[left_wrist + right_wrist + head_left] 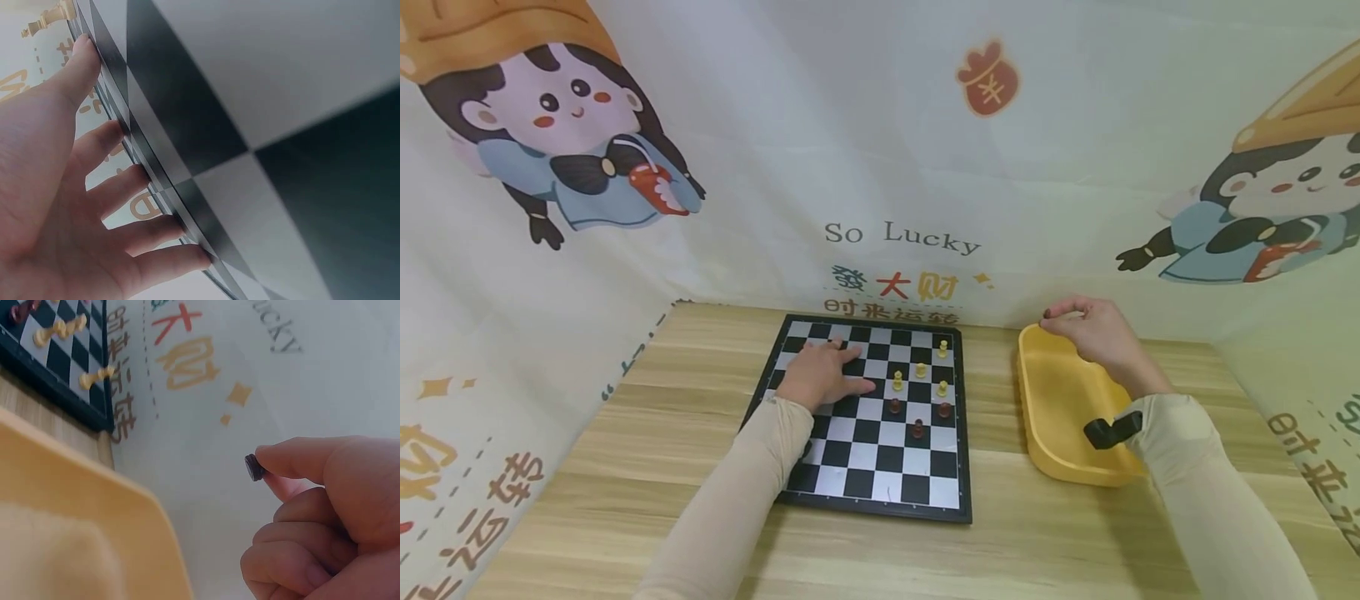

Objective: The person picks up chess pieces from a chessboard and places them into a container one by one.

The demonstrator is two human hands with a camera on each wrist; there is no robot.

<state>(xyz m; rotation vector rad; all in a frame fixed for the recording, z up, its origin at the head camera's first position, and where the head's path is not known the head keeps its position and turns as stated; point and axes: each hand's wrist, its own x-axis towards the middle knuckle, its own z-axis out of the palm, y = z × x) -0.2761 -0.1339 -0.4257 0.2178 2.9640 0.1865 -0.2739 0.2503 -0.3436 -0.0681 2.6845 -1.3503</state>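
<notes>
Above the far end of the yellow bin, my right hand (1101, 337) pinches a small dark chess piece (254, 467) between thumb and forefinger. Only the piece's round base shows; the rest is hidden by the fingertips. My left hand (820, 375) lies with spread fingers on the left part of the chessboard (872, 504), touching its checkered surface. Several pale yellow chess pieces, one of them a tall piece (898, 381), stand on the board's right side. Three dark red pieces, including a pawn-like one (918, 428), stand nearer to me.
The deep yellow bin (1028, 417) stands on the wooden table (992, 533), to the right of the board. A black strap mount (1112, 430) sits on my right wrist. A printed cloth (760, 167) hangs behind the table and along its sides.
</notes>
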